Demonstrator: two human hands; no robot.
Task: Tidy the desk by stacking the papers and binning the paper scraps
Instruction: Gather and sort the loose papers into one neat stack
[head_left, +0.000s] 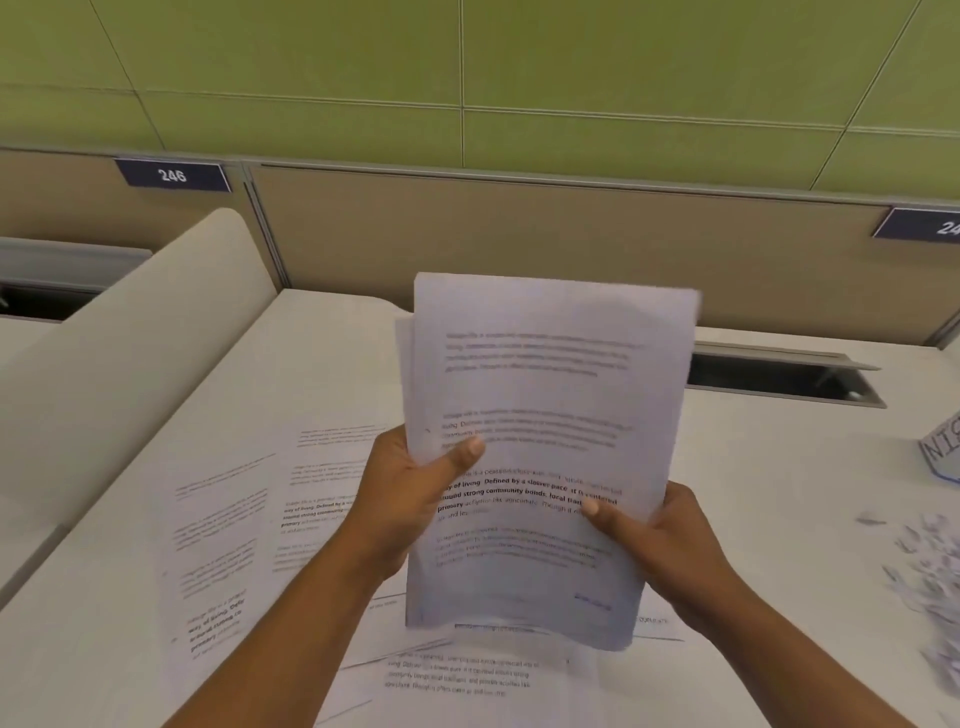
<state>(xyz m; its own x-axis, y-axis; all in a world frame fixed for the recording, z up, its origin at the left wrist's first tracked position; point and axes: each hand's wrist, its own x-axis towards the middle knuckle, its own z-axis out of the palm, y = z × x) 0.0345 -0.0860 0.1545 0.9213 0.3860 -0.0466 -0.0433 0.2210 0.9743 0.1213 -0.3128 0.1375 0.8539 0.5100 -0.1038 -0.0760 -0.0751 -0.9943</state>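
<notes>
A sheaf of printed white papers (545, 395) stands nearly upright above the white desk (779, 467). My left hand (405, 499) grips its left edge, thumb on the front page. My right hand (654, 540) holds the lower right edge, thumb also on the front. Several more printed sheets lie flat and overlapping on the desk: one at the left (218, 561), one behind my left hand (322, 478), others under the sheaf near the front edge (467, 670). A heap of small paper scraps (930, 571) lies at the right edge of the desk.
A beige partition (519, 234) with number plates (174, 175) closes the back of the desk. An open cable slot (779, 376) sits at the back right. A curved divider panel (130, 353) rises on the left. A small white box with lettering (943, 447) stands at the far right.
</notes>
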